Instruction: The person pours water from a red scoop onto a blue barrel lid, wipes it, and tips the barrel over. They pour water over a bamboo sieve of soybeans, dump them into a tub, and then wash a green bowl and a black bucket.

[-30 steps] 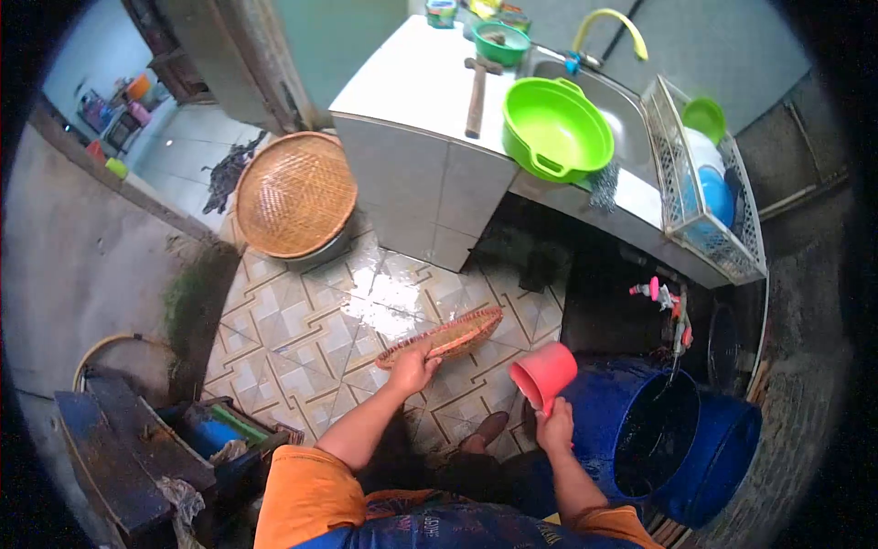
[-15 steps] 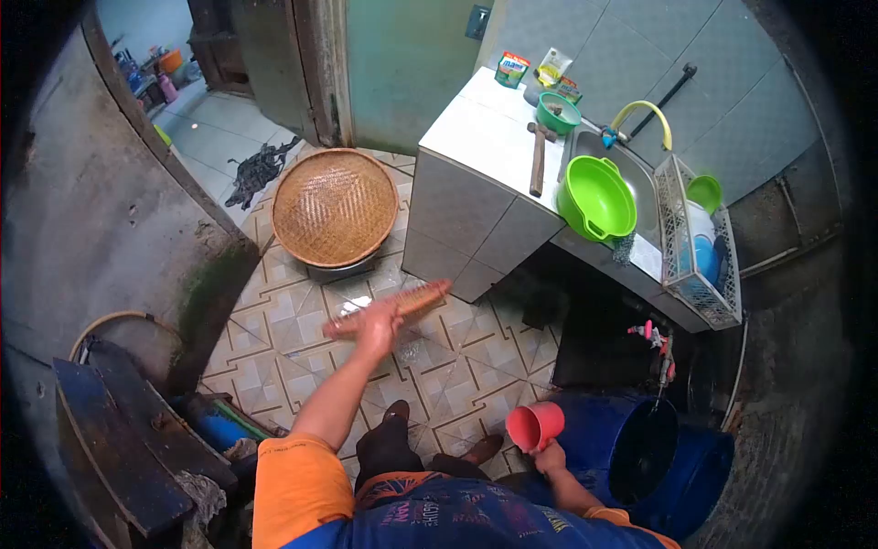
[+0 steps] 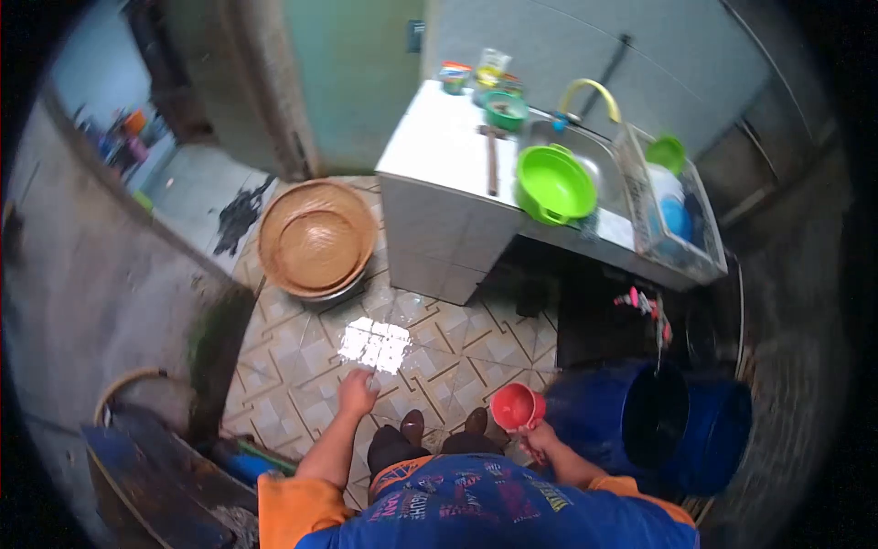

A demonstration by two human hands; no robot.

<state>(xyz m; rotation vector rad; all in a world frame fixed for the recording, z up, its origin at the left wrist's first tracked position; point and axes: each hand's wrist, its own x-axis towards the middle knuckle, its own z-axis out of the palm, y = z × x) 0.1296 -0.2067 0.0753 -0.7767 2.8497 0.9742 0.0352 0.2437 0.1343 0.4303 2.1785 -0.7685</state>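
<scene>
My right hand (image 3: 540, 435) grips the handle of a red plastic water dipper (image 3: 518, 406), its mouth facing up, beside a blue barrel (image 3: 585, 416). My left hand (image 3: 357, 393) hangs over the tiled floor, blurred, with its fingers curled in and no object visible in it. Ahead of it, a large round woven bamboo tray (image 3: 273, 215) rests on a metal basin (image 3: 340, 294). A smaller round woven tray (image 3: 318, 249) lies inside the large one, looking wet.
Wet tiles (image 3: 375, 344) shine before my feet. At the right stands a counter (image 3: 430, 137) with a hammer (image 3: 492, 165), green basins (image 3: 556, 183), a sink (image 3: 594, 156) and a dish rack (image 3: 645, 206). A tap (image 3: 654, 306) runs into a barrel. Dark boards (image 3: 155, 476) lean at left.
The smaller woven tray has left my left hand and now lies in the large one. My left hand has drawn back toward me. The dipper has tilted more upright, and the view has shifted.
</scene>
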